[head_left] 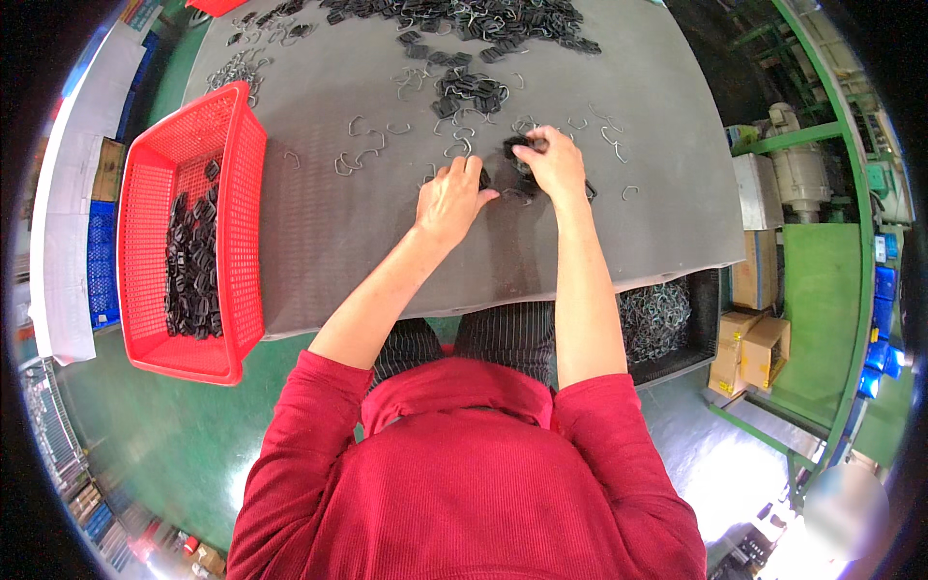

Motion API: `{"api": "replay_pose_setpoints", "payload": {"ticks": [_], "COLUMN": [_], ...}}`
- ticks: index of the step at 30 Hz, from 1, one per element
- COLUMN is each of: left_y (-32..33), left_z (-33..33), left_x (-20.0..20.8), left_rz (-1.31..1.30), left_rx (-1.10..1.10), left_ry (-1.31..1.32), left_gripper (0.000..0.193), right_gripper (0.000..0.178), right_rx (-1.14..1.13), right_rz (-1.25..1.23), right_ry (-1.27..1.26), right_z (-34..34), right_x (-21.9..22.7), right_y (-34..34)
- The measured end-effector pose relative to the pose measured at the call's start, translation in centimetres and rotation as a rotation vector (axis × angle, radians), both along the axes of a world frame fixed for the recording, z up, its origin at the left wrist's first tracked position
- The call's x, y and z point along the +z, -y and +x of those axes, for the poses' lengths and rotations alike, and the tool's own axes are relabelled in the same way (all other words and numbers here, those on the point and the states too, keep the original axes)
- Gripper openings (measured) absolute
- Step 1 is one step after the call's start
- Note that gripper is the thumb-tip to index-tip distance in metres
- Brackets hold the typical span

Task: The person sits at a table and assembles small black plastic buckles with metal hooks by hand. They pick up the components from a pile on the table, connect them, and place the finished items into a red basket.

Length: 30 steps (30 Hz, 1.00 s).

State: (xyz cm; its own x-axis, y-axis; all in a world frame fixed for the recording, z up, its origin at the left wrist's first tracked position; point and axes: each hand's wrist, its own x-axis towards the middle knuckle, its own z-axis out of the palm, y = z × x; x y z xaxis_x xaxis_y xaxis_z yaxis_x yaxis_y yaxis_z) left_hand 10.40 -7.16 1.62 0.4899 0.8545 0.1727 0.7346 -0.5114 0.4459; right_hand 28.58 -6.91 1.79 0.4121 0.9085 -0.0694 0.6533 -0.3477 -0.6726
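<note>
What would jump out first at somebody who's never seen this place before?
Probably the bright red basket at the table's left edge, with black pieces inside. Next, the red shirt filling the lower middle, then the left hand and right hand among small dark parts and bent wires on the gray table.

Glare whitens the floor [715, 483] (outer edges bend).

The person wears a deep red top [474, 483], finely ribbed down the front — its sleeves [311, 411] ending near the elbows — over dark trousers [503, 336] with thin pale stripes. Left hand [450, 201] and right hand [557, 168] are bare.
</note>
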Motion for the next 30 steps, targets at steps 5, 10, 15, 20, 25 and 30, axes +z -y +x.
{"api": "replay_pose_setpoints", "payload": {"ticks": [5,10,15,20,25,30], "left_y": [-1.5,-3.2,-5.6,-6.3,-9.7,-9.6], "left_z": [-2.6,-5.0,-9.9,-10.0,-10.7,-6.5], "left_x": [-0.9,1.6,0.5,1.2,0.2,0.4], "left_rz": [0.157,-0.233,-1.221,-1.165,-0.77,-0.183], "left_rx": [-0.047,0.099,-0.03,0.229,0.295,0.418], "left_ry": [-0.02,0.599,1.499,1.741,0.855,0.083], "left_gripper": [0.022,0.022,0.022,0.026,0.035,0.037], "right_gripper": [0.03,0.029,0.02,0.025,0.044,0.044], "right_rx": [-0.005,-0.046,-0.05,-0.087,-0.047,0.108], "right_rz": [0.124,0.096,0.042,0.058,-0.188,-0.254], "right_ry": [-0.228,-0.462,-0.119,-0.126,0.38,0.201], "right_z": [1.0,3.3,5.0,5.6,3.3,0.9], "right_x": [0.7,2.9,3.0,2.2,0.9,1.7], "right_y": [-1.5,-0.2,-0.1,-0.2,-0.9,-3.1]}}
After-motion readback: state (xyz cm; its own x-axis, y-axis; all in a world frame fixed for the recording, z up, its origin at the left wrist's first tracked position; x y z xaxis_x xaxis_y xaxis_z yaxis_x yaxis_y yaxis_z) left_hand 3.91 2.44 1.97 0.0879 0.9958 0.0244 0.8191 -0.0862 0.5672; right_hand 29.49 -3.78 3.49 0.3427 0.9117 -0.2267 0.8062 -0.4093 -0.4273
